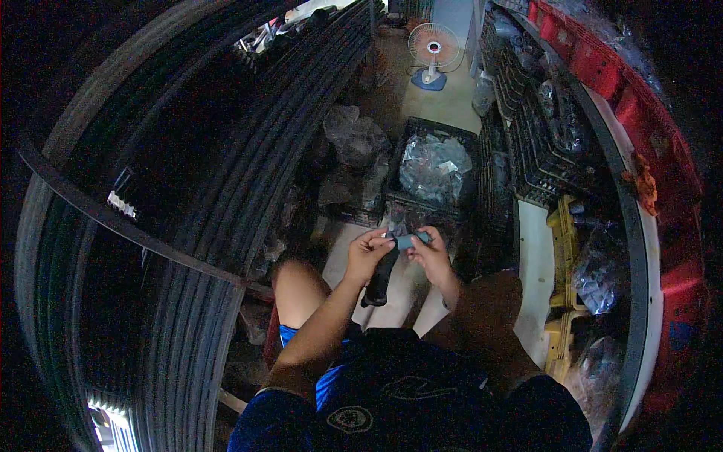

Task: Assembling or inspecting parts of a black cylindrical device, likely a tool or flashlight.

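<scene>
Just above my knees, a short blue-grey tube-shaped piece [412, 240] spans the gap between my two hands. My left hand [367, 255] is closed, thumb and fingers pinching the piece's left end. At that same end a dark, elongated piece [382, 282] hangs down; whether the two are joined cannot be told. My right hand [432, 254] grips the right end of the blue-grey piece, its thumb pressed on the near side. Right behind the hands lies some clear plastic [399, 218]. Both hands' far fingers are partly hidden.
Ahead stands a black crate [398, 178] of clear plastic bags [437, 167]. Farther off, a fan [431, 56] stands on the floor. Stacked dark crates [520, 143], yellow bins [563, 248] and red crates [674, 151] line the right; dark ribbed stacks [256, 151] fill the left.
</scene>
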